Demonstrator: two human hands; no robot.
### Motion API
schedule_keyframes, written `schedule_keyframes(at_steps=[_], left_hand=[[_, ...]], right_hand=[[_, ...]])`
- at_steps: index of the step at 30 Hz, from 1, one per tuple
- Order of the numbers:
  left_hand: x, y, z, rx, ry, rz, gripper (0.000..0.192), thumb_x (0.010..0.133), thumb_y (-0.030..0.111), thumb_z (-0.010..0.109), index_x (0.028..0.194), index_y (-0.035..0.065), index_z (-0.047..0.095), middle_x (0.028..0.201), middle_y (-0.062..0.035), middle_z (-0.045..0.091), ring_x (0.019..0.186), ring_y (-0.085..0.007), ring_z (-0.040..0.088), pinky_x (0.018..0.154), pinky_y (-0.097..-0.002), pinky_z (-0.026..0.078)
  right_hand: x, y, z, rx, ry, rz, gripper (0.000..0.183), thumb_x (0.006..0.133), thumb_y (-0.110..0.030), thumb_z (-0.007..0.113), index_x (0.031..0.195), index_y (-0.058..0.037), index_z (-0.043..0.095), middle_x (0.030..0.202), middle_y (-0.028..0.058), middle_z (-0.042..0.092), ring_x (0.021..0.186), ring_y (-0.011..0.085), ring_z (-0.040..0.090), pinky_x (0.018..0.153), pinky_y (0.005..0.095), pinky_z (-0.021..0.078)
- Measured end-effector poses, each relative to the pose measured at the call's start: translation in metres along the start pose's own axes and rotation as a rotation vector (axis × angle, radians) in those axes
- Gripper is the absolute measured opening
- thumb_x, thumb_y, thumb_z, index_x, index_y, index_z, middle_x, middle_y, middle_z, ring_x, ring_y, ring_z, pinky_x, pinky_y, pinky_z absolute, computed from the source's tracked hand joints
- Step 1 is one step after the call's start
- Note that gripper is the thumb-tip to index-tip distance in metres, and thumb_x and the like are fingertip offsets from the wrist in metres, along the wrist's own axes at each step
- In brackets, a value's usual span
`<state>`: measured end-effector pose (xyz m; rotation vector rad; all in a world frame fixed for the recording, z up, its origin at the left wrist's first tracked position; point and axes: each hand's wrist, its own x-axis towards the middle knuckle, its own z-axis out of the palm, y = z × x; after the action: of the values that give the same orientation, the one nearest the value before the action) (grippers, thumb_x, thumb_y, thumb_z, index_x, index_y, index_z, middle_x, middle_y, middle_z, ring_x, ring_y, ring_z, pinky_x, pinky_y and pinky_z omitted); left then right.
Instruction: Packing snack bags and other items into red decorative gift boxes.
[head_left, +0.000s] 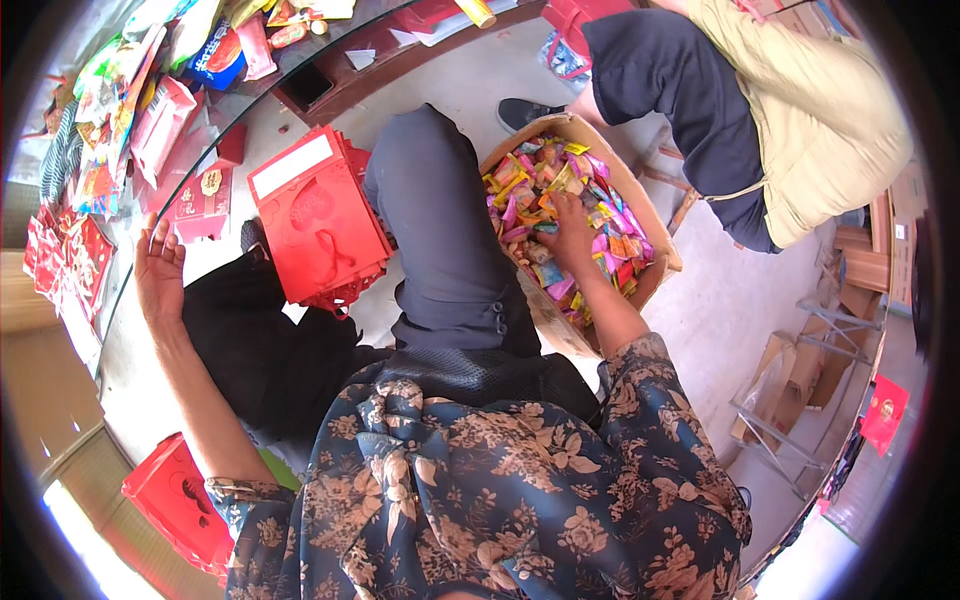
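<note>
My right hand reaches into a cardboard box full of small wrapped candies. Its fingers touch the candies; whether they grip one I cannot tell. The box stands right of my raised knee. My left hand is held palm up with its fingers apart near the glass table's edge, with nothing in it. Between my hands, left of the knee, lies a stack of red paper gift bags with a white strip on the top one.
Snack packets and red bags lie on the glass table. Another person sits at the upper right, close to the box. More red bags are at the lower left. Cardboard boxes and a metal frame stand at the right.
</note>
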<state>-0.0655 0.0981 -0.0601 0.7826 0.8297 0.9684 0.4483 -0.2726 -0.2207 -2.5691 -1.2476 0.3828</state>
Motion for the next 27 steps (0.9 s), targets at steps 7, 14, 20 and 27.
schedule_keyframes(at_steps=[7,14,20,27], left_hand=[[-0.006,-0.001,0.008,0.034,-0.004,0.016,0.039,0.099,0.024,0.048,0.132,0.0036,0.048,0.111,-0.0045,0.062,0.09,-0.0133,0.06,0.08,-0.0268,0.05],[-0.014,0.0,0.002,0.037,0.037,0.033,0.038,0.099,0.024,0.047,0.131,0.0032,0.048,0.111,-0.0044,0.062,0.089,-0.0126,0.06,0.079,-0.026,0.05],[-0.01,0.001,0.004,0.021,0.012,0.053,0.038,0.099,0.024,0.048,0.131,0.0028,0.049,0.11,-0.0046,0.062,0.089,-0.0125,0.061,0.08,-0.0257,0.05],[-0.015,-0.001,0.009,0.006,-0.012,0.099,0.038,0.098,0.025,0.051,0.129,0.004,0.05,0.106,-0.0031,0.062,0.084,-0.0108,0.06,0.079,-0.0246,0.049]], right_hand=[[0.014,0.036,0.009,0.196,0.085,-0.056,0.058,0.062,-0.009,0.078,0.116,-0.012,0.057,0.118,0.0123,0.055,0.111,0.0329,0.055,0.091,0.0401,0.0469],[0.008,0.047,-0.017,0.374,0.178,0.056,0.048,0.066,-0.005,0.074,0.111,-0.0087,0.06,0.106,0.013,0.063,0.101,0.0287,0.062,0.087,0.0355,0.0487],[-0.001,0.038,-0.059,1.145,0.202,0.368,0.048,0.078,0.002,0.068,0.123,-0.0043,0.051,0.106,0.0033,0.064,0.092,0.0142,0.062,0.082,0.0273,0.0499],[0.002,0.023,-0.095,1.514,0.104,0.523,0.039,0.082,0.001,0.065,0.119,-0.0018,0.054,0.108,0.0084,0.064,0.097,0.0184,0.064,0.082,0.0318,0.0532]])
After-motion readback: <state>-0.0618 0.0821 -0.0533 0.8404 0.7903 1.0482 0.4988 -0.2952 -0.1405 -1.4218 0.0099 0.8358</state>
